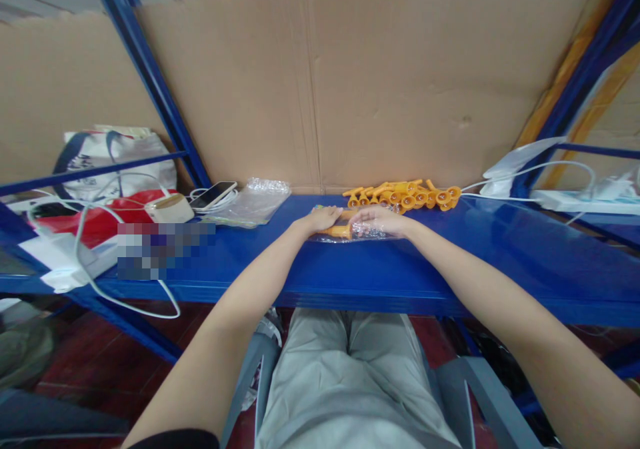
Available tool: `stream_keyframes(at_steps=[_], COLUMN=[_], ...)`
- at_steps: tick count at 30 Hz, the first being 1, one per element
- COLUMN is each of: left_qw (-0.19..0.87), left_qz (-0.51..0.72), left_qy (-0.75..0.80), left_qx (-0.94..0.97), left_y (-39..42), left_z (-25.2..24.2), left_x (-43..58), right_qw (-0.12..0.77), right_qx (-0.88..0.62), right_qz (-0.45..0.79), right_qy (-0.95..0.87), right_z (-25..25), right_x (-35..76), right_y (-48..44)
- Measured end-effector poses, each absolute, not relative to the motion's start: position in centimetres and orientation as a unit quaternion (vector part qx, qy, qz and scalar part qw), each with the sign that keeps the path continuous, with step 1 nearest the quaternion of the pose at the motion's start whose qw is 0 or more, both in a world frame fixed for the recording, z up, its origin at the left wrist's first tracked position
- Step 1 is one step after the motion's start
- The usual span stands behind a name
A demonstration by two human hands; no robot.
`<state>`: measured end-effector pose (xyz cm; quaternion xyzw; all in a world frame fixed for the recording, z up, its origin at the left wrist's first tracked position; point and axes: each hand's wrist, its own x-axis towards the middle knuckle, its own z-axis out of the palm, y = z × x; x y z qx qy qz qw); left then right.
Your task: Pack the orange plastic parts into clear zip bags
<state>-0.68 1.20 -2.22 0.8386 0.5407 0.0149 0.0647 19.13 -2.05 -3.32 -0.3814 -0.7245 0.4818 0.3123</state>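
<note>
- I see the left hand [323, 220] lying almost flat, fingers extended, upon a clear, shiny plastic bag [331, 240] on the blue metal table [350, 272].
- Inside, between both hands, one yellow-orange plastic piece [341, 232] has its long axis left to right; its wider end seems to point right.
- The right hand [379, 221], half curled, touches the bag; I cannot tell whether it grips.

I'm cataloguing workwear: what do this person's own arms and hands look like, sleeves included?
The left hand and right hand wear no gloves. The left arm is bare up to a black sleeve edge at the picture's bottom; the right arm is bare as far as it shows. No watch shows.
</note>
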Motion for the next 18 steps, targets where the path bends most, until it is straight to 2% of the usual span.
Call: stream_keyframes(at_steps=[6,10,14,18], left_qw=[0.115,0.122,0.120,0.115], left_qz=[0.004,0.012,0.014,0.017], left_qy=[0.556,0.564,0.564,0.560], left_qx=[0.823,0.817,0.817,0.820], left_y=[1.0,1.3,1.6,1.6], left_z=[-2.2,-2.3,-2.5,-2.5], left_x=[-1.5,-1.9,-2.1,-2.3], right_qw=[0.448,0.530,0.493,0.384], right_qx=[-0.499,-0.584,-0.675,-0.772], right_qz=[0.296,0.071,-0.093,-0.101], right_qy=[-0.680,-0.611,-0.541,-0.496], right_z=[-2.0,-1.1,-1.3,-2.4], right_x=[21.0,25.0,29.1,31.2], right_y=[-0.4,1.0,1.5,1.3])
